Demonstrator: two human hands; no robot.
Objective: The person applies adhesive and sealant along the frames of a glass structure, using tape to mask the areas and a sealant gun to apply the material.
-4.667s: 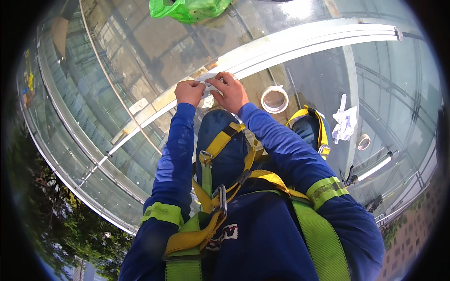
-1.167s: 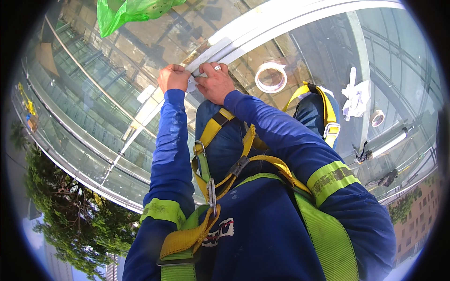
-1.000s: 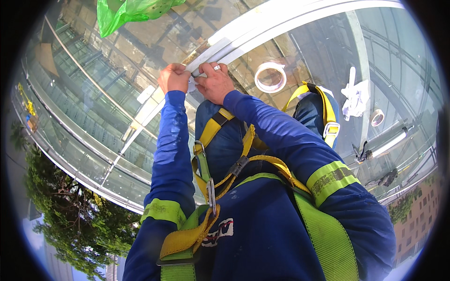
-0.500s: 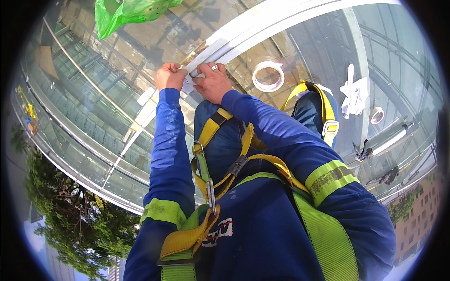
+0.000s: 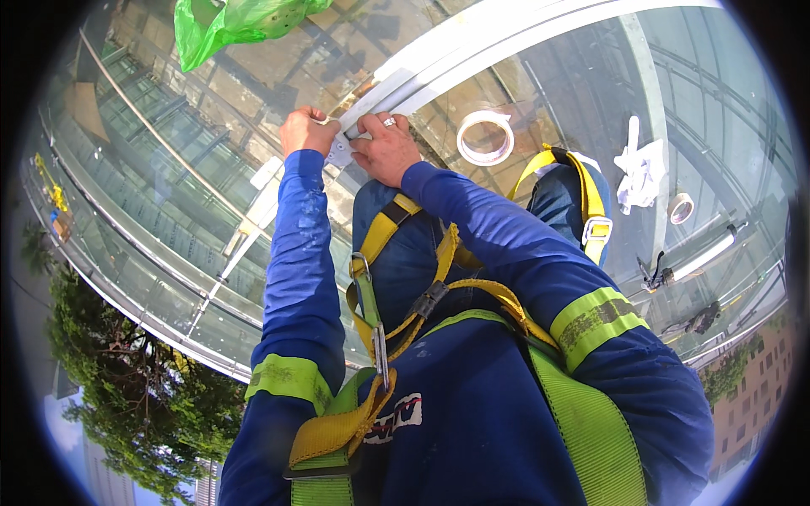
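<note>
My left hand (image 5: 305, 133) pinches a thin pale strip, possibly tape, at the near edge of a long white strip (image 5: 472, 38) laid over the glass. Beside it, my right hand (image 5: 381, 148), with a ring on one finger, has curled fingertips on that white strip at a grey seam (image 5: 384, 99); whether they grip anything I cannot make out. Between my hands lies a small white piece with dark spots (image 5: 337, 153), partly covered. A large roll of white tape (image 5: 508, 135) rests on the glass just right of my right hand, near my harnessed knee (image 5: 557, 207).
A green plastic bag (image 5: 207, 38) is at the top left. On the right lie crumpled white paper (image 5: 641, 177), a smaller tape roll (image 5: 680, 208) and a caulking gun (image 5: 700, 257). A cord (image 5: 160, 149) crosses the left glass; treetops (image 5: 126, 388) show past the glass edge.
Since 4.7 seconds ago, my hands and surroundings have shifted left in the view. Over the last second my left hand has moved slightly up and left; my right hand stays at the seam.
</note>
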